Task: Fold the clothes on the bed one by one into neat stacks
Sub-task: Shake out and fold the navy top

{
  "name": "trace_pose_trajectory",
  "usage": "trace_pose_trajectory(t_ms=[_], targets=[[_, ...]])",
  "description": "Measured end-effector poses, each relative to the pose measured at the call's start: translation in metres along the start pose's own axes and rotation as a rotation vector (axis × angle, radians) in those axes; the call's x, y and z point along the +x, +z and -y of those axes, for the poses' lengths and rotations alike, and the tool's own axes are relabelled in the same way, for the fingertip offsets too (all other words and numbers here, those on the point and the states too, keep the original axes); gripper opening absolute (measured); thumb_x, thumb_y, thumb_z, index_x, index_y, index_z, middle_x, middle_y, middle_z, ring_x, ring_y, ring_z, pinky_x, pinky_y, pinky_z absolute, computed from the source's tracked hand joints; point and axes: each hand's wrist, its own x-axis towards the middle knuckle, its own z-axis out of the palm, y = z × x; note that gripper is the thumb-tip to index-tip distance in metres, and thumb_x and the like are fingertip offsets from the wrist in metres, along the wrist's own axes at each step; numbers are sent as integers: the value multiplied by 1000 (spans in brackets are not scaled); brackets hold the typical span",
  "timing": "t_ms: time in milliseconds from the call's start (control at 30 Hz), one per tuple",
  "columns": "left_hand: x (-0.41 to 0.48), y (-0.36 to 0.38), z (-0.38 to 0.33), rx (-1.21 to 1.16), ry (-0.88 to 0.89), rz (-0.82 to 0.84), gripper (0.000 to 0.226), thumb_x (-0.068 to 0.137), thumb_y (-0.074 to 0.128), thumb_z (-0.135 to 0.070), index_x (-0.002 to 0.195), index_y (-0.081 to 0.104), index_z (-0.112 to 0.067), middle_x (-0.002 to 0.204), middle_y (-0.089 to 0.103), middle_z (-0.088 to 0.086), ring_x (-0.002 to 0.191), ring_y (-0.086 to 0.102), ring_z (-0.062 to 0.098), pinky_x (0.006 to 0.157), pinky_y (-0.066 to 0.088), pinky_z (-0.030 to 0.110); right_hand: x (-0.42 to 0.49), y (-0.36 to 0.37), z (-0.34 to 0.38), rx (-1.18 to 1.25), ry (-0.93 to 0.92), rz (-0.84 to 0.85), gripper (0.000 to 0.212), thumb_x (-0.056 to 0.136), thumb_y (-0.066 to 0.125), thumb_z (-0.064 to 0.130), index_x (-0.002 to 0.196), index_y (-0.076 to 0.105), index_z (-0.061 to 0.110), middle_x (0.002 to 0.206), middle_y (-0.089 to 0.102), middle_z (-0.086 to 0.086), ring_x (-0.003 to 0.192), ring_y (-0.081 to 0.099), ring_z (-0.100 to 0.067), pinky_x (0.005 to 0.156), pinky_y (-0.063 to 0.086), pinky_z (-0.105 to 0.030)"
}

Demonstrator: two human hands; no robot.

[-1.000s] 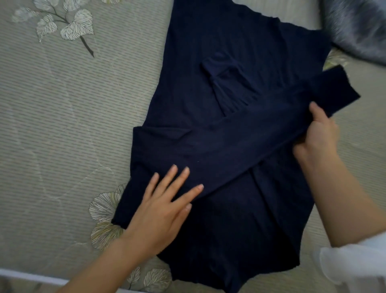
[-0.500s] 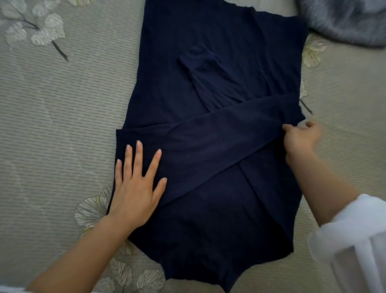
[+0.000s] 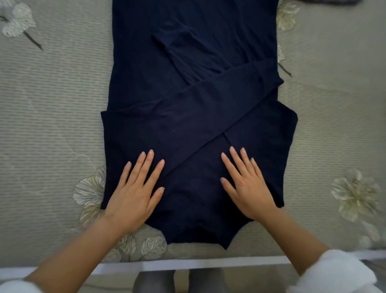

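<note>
The white bed edge (image 3: 188, 264) runs along the bottom of the frame. The pointed near corner of the navy garment (image 3: 146, 73) lies close to it, so a tug toward the person could, I judge, drag that end off the bed.

Just above, the left hand (image 3: 133, 192) lies palm down at lower centre-left. Its fingers are straight and spread wide, pressing the cloth near where the upper sleeve (image 3: 208, 108) starts. The right hand (image 3: 248, 188) matches it at lower centre-right, fingers straight and slightly fanned, flat on the garment. Neither hand grips anything, so when the palms lift, nothing pins the crossed sleeves.

The garment lies lengthwise up the middle of the frame on the grey-green bed cover (image 3: 52, 104) and runs off the top. The upper sleeve crosses it on a slant toward centre right, and its turned end pokes just past the body's right side. Folded as it lies, that overhang would probably leave a ragged side on the stack.

Higher up, at upper centre, the lower sleeve (image 3: 179, 50) shows a bunched ridge. Left unsmoothed, it would likely be trapped as a lump.

At the top right corner a sliver of something grey (image 3: 330, 1) sits near the garment's far end. What it is cannot be told.
</note>
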Motion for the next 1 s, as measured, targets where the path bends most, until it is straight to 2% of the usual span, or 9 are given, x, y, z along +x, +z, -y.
trace_pose_trajectory(t_ms=[267, 400, 567, 667, 733, 800, 867, 933, 1000], targets=[[-38, 3, 3, 24, 221, 158, 88, 82, 39, -69, 152, -1, -34, 160, -14, 9, 147, -14, 25, 117, -3, 39, -99, 15, -40, 7, -276, 159, 84, 79, 49, 40, 153, 11, 33, 162, 2, 0, 149, -2, -20, 121, 8, -40], [-39, 5, -2, 5, 222, 162, 93, 77, 58, -64, 148, -1, -49, 158, -22, 5, 144, -22, 27, 116, -1, 46, -104, 31, -41, -7, -231, -18, 72, 90, 52, 39, 152, 16, 36, 161, 12, -6, 149, 7, -26, 118, 17, -44], [-34, 1, -11, -108, 148, 84, 72, 84, 59, -13, 140, 34, -49, 160, -5, -4, 145, -16, 18, 116, -6, 39, -79, 31, -33, -45, -150, -202, 65, 84, 65, 25, 145, 40, 30, 156, 26, -9, 146, 15, -32, 117, 11, -46], [-22, -8, -17, -225, 109, 20, 32, 90, 59, -19, 120, 65, -27, 157, 23, -1, 146, 5, 12, 117, 0, 34, -61, 14, -33, 185, 30, -160, 48, 92, 57, 14, 137, 52, 30, 150, 40, -2, 143, 28, -25, 112, 20, -38], [-13, -14, -20, -269, 82, 33, 28, 94, 54, -24, 120, 65, -22, 152, 28, -7, 145, 14, 12, 117, 6, 31, -52, -4, -38, 414, 115, -203, 39, 94, 49, 10, 127, 58, 28, 125, 62, -1, 117, 54, -24, 90, 36, -30], [-9, -25, -29, -407, -28, 49, 31, 97, 48, -29, 125, 61, -27, 141, 40, -15, 137, 35, 13, 112, 24, 29, -47, -23, -43, 540, 151, -183, 30, 96, 44, 11, 118, 58, 27, 103, 66, 1, 93, 58, -23, 75, 38, -30], [-9, -35, -37, -486, -98, 7, 24, 95, 41, -39, 96, 65, -45, 102, 66, -27, 97, 62, 13, 79, 45, 25, -47, -32, -46, 497, 125, -61, 24, 98, 42, 14, 112, 58, 25, 99, 66, 1, 90, 58, -23, 75, 42, -35], [-11, -42, -47, -470, -141, -12, 34, 95, 39, -45, 65, 55, -37, 60, 61, -17, 61, 54, 7, 55, 36, 22, -52, -36, -48, 521, 121, 25, 22, 98, 43, 13, 105, 60, 25, 96, 66, 2, 90, 59, -23, 77, 44, -35], [-17, -45, -55, -437, -203, 61, 46, 94, 38, -51, 59, 50, -22, 53, 55, -6, 56, 52, 10, 51, 35, 23, -60, -38, -49, 604, 131, 77, 24, 98, 45, 11, 106, 62, 26, 102, 66, 3, 98, 59, -21, 87, 45, -35]])
